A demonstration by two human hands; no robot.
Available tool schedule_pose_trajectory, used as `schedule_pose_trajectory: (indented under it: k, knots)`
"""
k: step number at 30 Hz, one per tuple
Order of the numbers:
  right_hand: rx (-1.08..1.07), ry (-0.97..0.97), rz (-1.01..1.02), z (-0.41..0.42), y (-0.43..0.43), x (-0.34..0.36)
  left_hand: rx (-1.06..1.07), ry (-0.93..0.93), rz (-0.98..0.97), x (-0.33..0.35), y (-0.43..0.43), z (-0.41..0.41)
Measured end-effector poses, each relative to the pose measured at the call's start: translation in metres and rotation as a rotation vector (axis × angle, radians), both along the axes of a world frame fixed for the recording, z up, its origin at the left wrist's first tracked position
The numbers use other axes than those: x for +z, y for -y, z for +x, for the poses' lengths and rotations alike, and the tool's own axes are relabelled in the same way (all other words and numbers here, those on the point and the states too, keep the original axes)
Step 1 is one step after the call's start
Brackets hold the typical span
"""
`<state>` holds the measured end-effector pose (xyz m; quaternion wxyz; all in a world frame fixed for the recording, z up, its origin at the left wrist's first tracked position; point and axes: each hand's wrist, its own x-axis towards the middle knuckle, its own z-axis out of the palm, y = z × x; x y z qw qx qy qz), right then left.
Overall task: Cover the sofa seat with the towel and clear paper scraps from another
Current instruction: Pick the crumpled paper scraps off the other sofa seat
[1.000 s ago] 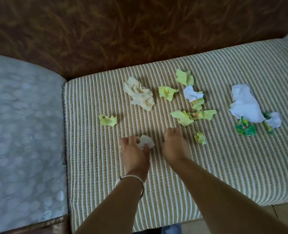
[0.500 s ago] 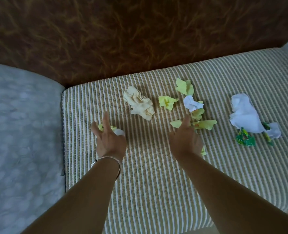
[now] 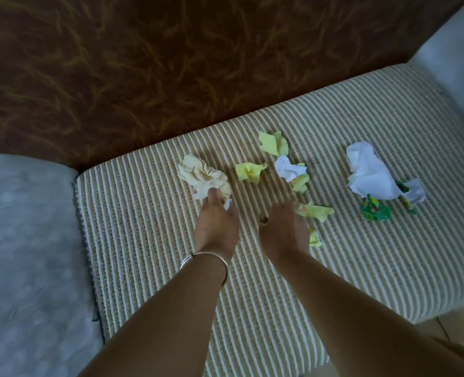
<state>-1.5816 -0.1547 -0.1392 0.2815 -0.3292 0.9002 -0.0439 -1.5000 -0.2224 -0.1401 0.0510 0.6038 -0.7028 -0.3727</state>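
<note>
Reaching forward now, the left hand [image 3: 216, 224] has come across from the lone yellow scrap at the seat's left side, which is gone from the towel [image 3: 149, 240], to the cream wad [image 3: 202, 176] near the backrest; its fingertips touch the wad's near edge, and a bit of white paper shows between the curled fingers, so its grip looks closed on scraps already gathered. The right hand [image 3: 282, 229] has drawn back slightly, fingers curled under, knuckles up, beside the flat yellow scrap [image 3: 316, 211]; whether it holds anything I cannot tell. That means clearing is under way, with most pieces still out: yellow scraps [image 3: 274, 142] toward the back, a small white ball [image 3: 287, 168], a big white sheet [image 3: 368, 175] and a green wrapper [image 3: 375, 211] well to the right. The striped towel lies spread flat over the middle seat, between two grey cushions. Both forearms stretch out nearly parallel, palms down, the left wrist wearing a bangle [image 3: 206, 258].
</note>
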Motion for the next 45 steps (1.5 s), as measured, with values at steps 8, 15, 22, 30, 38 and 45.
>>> schedule_pose_trajectory:
  k: [8,15,22,30,38,45]
  knots:
    - [-0.011,-0.073,0.036,-0.023,-0.039,0.011,-0.312,0.143,0.001,0.003,0.016,-0.057]
    - [0.01,0.002,0.101,-0.022,-0.054,-0.013,-0.328,0.285,0.07,-0.017,0.018,-0.064]
    - [-0.104,0.001,0.026,-0.033,-0.043,-0.003,-0.179,0.154,-0.1,-0.003,0.016,-0.058]
    - [-0.196,0.086,0.079,-0.046,-0.015,-0.005,0.081,0.118,0.032,-0.004,0.045,-0.024]
    - [-0.237,0.074,0.107,-0.042,-0.007,-0.024,0.309,0.179,0.153,-0.027,0.056,-0.022]
    - [-0.217,0.079,0.062,-0.041,-0.012,-0.018,0.249,0.267,0.118,-0.025,0.059,-0.02]
